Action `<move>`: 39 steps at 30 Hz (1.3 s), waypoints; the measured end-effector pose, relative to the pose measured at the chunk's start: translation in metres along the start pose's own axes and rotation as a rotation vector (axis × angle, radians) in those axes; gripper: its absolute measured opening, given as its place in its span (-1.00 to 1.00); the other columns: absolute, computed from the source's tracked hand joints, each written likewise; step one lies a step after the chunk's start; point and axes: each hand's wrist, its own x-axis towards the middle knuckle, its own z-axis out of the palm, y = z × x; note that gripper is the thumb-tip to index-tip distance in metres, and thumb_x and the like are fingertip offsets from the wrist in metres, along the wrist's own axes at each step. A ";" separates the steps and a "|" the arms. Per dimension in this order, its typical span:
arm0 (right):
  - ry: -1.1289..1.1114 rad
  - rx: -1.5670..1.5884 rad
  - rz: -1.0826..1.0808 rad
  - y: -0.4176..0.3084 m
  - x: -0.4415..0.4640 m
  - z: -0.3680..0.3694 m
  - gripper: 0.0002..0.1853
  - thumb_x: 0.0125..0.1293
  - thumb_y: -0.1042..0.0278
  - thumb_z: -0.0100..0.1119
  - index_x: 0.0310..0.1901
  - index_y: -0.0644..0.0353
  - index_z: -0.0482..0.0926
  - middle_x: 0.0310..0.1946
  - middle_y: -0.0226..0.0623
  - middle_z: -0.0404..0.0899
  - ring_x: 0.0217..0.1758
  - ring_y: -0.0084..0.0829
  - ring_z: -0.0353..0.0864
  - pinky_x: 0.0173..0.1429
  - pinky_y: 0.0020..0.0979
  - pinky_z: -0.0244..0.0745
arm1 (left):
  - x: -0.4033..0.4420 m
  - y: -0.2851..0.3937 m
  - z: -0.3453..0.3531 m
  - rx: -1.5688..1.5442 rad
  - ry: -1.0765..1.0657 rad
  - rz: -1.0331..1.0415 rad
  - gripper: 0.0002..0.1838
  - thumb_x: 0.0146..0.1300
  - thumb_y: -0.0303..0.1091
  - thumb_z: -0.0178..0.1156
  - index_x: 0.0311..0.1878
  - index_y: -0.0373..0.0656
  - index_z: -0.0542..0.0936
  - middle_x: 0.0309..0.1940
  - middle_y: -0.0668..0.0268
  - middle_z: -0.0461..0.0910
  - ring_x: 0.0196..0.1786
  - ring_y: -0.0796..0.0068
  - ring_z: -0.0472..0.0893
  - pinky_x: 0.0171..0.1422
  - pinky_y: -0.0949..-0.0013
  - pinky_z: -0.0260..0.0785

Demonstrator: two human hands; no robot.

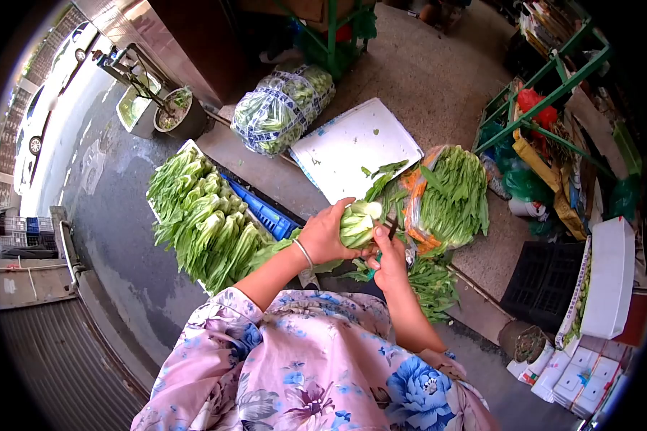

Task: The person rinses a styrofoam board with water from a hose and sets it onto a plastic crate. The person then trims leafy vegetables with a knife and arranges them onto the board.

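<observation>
My left hand [324, 234], with a bangle at the wrist, is wrapped around a head of leafy lettuce [357, 225]. Its pale cut base points up and away from me, and its leaves trail left under my forearm. Against the lettuce's right side, my right hand [389, 260] is closed on a small knife [392, 228]; a dark blade and a bit of green handle show, the rest hidden by fingers. Left of my hands, rows of lettuce heads [210, 215] lie stacked. Close on the right is a bundle of long green leaves [453, 194] in orange-and-clear wrapping.
A white board [358, 147] with leaf scraps lies ahead, beside a plastic-wrapped lettuce bale [283, 108]. A blue crate [262, 208] adjoins the stacked heads. Loose leaves [433, 286] lie low right. A green metal rack [546, 100], black crate [535, 280] and white foam box [605, 276] stand right.
</observation>
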 end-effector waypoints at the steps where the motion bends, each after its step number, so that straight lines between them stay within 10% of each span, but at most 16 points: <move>1: -0.031 -0.027 -0.061 -0.002 -0.006 0.002 -0.55 0.13 0.28 0.22 0.01 0.32 0.39 -0.36 -0.43 0.49 -0.49 -0.69 0.44 -0.60 -0.70 0.22 | -0.002 0.001 0.003 0.050 0.113 -0.010 -0.02 -0.36 -0.15 0.44 0.17 -0.22 0.15 -0.12 -0.04 0.45 -0.03 0.02 0.47 0.05 0.24 0.32; 7: -0.002 -0.219 -0.306 -0.003 0.008 0.022 -0.57 0.04 0.49 0.28 -0.01 0.35 0.45 -0.31 -0.36 0.55 -0.33 -0.61 0.51 -0.22 -0.59 0.45 | -0.002 -0.022 -0.014 -0.163 0.045 0.164 0.14 -0.37 -0.01 0.46 0.30 -0.10 0.02 -0.01 -0.10 0.37 0.06 0.00 0.40 0.15 0.20 0.24; 14: -0.085 -0.491 -0.283 -0.020 0.001 0.028 -0.67 0.10 0.48 0.22 -0.05 0.28 0.51 -0.43 -0.43 0.54 -0.43 -0.68 0.43 -0.32 -0.65 0.36 | -0.005 -0.037 -0.023 -0.935 -0.168 -0.023 -0.28 -0.09 -0.35 0.37 0.19 -0.10 0.28 -0.05 0.32 0.43 0.00 0.48 0.41 0.12 0.43 0.25; 18: 0.015 -0.503 -0.325 -0.034 -0.012 0.010 -0.71 0.07 0.58 0.16 -0.11 0.26 0.54 -0.38 -0.40 0.55 -0.43 -0.66 0.46 -0.32 -0.62 0.42 | -0.007 -0.055 -0.026 -1.215 0.003 -0.147 -0.37 -0.02 -0.42 0.29 0.16 -0.11 0.29 -0.10 0.36 0.45 -0.05 0.53 0.42 0.08 0.45 0.28; 19: 0.051 -0.577 -0.372 -0.036 -0.013 -0.001 -0.70 0.08 0.56 0.15 -0.09 0.28 0.52 -0.53 -0.45 0.50 -0.71 -0.79 0.22 -0.67 -0.74 0.05 | -0.007 -0.069 -0.023 -1.248 0.092 -0.174 -0.39 0.01 -0.41 0.27 0.16 -0.11 0.29 -0.09 0.36 0.44 -0.06 0.52 0.43 0.07 0.43 0.29; 27: 0.638 -0.483 -0.271 -0.044 -0.011 -0.138 -0.67 0.13 0.40 0.17 -0.06 0.31 0.48 -0.44 -0.38 0.50 -0.60 -0.69 0.36 -0.66 -0.73 0.15 | -0.018 -0.114 -0.058 -1.455 0.335 -0.280 -0.39 0.03 -0.36 0.24 0.16 -0.07 0.21 -0.09 0.31 0.41 -0.07 0.43 0.44 0.07 0.31 0.32; 31: 0.593 -0.918 0.043 -0.015 0.006 -0.161 -0.47 0.10 0.32 0.23 0.05 0.44 0.35 -0.19 -0.15 0.53 -0.49 -0.49 0.58 -0.46 -0.61 0.46 | -0.020 -0.120 -0.057 -1.308 0.331 -0.183 -0.34 -0.04 -0.38 0.30 0.15 -0.08 0.23 -0.08 0.31 0.40 -0.07 0.45 0.43 0.07 0.36 0.30; 39: -0.048 -0.539 -0.162 0.002 0.043 0.072 -0.40 0.01 0.37 0.31 0.11 0.31 0.33 -0.14 -0.13 0.52 -0.27 -0.51 0.54 -0.16 -0.53 0.44 | -0.004 -0.068 -0.025 -0.234 0.336 -0.037 -0.33 -0.30 -0.27 0.37 0.01 -0.09 0.38 -0.13 0.17 0.47 -0.05 0.26 0.47 0.06 0.33 0.29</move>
